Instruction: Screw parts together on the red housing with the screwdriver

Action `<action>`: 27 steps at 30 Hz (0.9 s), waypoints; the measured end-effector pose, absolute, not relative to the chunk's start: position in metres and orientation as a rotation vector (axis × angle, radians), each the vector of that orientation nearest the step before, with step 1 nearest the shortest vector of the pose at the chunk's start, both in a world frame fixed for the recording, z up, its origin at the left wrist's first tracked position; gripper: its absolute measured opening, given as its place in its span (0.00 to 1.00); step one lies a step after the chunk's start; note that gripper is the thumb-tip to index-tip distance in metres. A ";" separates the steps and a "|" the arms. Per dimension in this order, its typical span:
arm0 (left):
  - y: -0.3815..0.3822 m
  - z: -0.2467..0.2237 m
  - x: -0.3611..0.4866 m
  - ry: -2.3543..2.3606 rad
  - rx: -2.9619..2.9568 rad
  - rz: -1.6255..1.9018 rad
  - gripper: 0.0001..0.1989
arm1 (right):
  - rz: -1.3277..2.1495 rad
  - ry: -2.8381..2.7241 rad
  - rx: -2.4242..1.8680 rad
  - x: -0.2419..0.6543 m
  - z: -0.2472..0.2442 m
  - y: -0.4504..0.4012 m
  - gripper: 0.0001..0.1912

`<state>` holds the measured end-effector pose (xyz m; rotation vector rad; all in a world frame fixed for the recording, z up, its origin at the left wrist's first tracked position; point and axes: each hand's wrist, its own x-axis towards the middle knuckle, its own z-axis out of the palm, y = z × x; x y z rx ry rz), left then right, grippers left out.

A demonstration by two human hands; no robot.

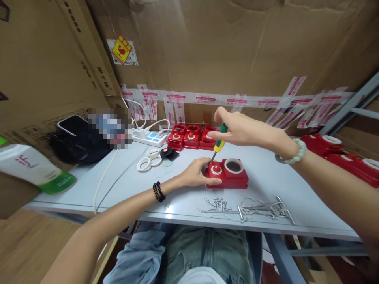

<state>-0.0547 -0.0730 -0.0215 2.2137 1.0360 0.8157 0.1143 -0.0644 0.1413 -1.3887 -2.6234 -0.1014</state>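
Observation:
A red box [229,182] with a white ring around a dark round window and a small red knob lies on the white table. My left hand [197,172] is wrapped round its left end, thumb on the front side and fingers at the back. My right hand [233,128] grips a green and yellow screwdriver [219,145] from above, and its tip meets the box's back left corner. In front of the box lie several loose screws [218,204], beside metal T-shaped rods [272,209] tangled with string.
Behind stand several red boxes [191,137] and a power strip [151,137]. White rings [143,164] lie at the left, near a black bag [79,148] and a white-green bottle [35,167]. More red boxes [349,161] are at the right. Cardboard [207,47] rises behind.

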 end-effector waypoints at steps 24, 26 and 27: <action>-0.074 -0.020 -0.055 0.977 2.145 0.822 0.27 | 0.147 -2.637 -1.103 0.113 0.134 -0.063 0.15; -0.074 -0.020 -0.055 0.976 2.150 0.825 0.27 | 0.030 -2.621 -1.165 0.113 0.132 -0.063 0.10; -0.074 -0.020 -0.055 0.976 2.152 0.827 0.28 | -0.022 -2.594 -1.191 0.112 0.131 -0.063 0.08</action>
